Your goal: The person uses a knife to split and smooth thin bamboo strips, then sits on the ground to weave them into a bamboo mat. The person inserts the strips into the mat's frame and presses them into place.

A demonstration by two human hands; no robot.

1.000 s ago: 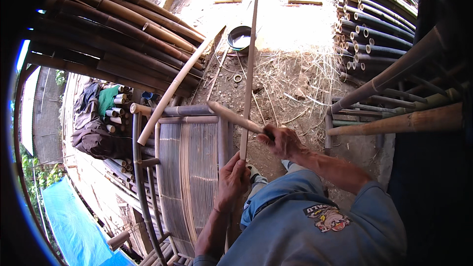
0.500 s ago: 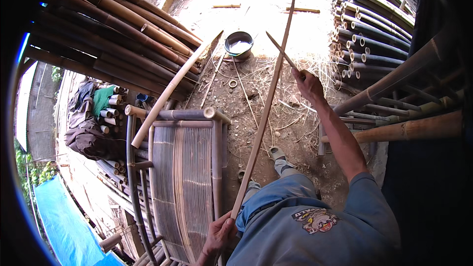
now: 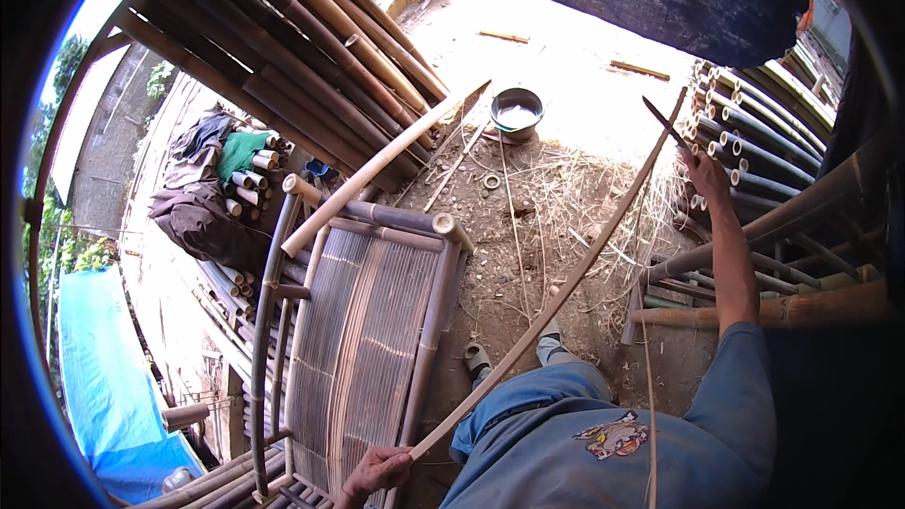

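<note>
My left hand [image 3: 380, 471] is closed on the near end of a long, flat bamboo strip [image 3: 603, 236], low in the view beside the bench. The strip slants up and away to the right, past my blue shirt. Out at arm's length, my right hand [image 3: 705, 175] grips a knife; its dark, pointed blade [image 3: 662, 119] crosses the strip close to the far end. The handle is mostly hidden in my fist. A thin, pale sliver [image 3: 649, 386] runs upright in front of my shirt on the right.
At left stands a bamboo bench [image 3: 429, 344] with a slatted top; a pale split bamboo piece [image 3: 382, 165] leans across its corner. Ahead is a dark bucket [image 3: 517, 135]. Shavings [image 3: 575, 179] litter the ground. Bamboo poles [image 3: 754, 146] are stacked at right, with more poles [image 3: 311, 47] at upper left.
My right hand and the knife have moved right, and the strip now slants more to the right. My left hand has shifted left and down. The view has turned, and a thin sliver now shows.
</note>
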